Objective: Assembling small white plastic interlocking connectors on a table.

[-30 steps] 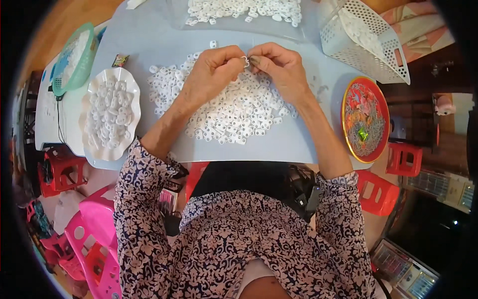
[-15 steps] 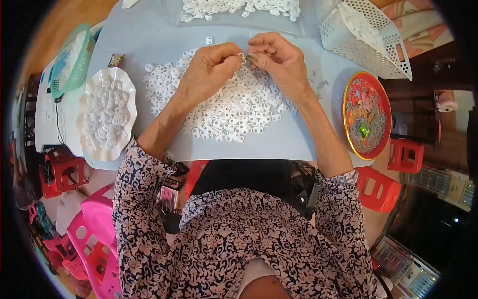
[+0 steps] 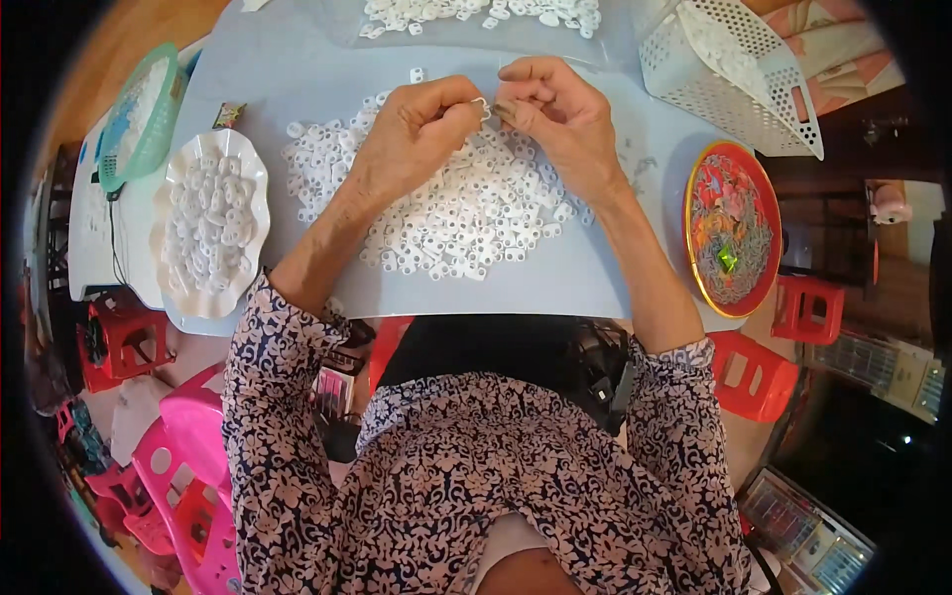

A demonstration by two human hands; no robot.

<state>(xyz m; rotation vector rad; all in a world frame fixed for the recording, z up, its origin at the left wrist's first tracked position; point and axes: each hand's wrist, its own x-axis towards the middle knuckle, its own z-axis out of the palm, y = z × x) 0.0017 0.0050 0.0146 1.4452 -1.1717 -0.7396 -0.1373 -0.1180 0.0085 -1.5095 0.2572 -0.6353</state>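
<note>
While both hands meet above the heap, the left hand (image 3: 412,134) pinches a small white plastic ring piece (image 3: 482,105) between thumb and forefinger, and the right hand (image 3: 555,114) closes its fingers (image 3: 518,107) on the other side of it, along with what looks like a tiny grey metal part; too small to tell exactly. So both sets of fingers are closed, gripping the same little piece, held just off the counter (image 3: 297,69), a pale blue sheet-covered top.

Directly under the fingers lies a loose pile of small white plastic rings (image 3: 466,213), spread toward the person's body. Beyond the fingers, far edge of the counter, is a second scatter of white pieces (image 3: 476,12). Well off to the left of the left hand sits a white scalloped plastic dish (image 3: 256,164) filled with more white pieces, and further out a green mesh basket (image 3: 149,114). To the right of the right hand, a white perforated plastic basket (image 3: 769,94) is tipped on its side, and nearer the person is a round red tray with gold rim (image 3: 694,213) holding a tangle of thin grey bits.

Handling, my guess: the piece is very light, stiff, smooth and likely slippery, easy to flick away. Best taken by fingertip pinch across its outer rim, leaving the hole free.
</note>
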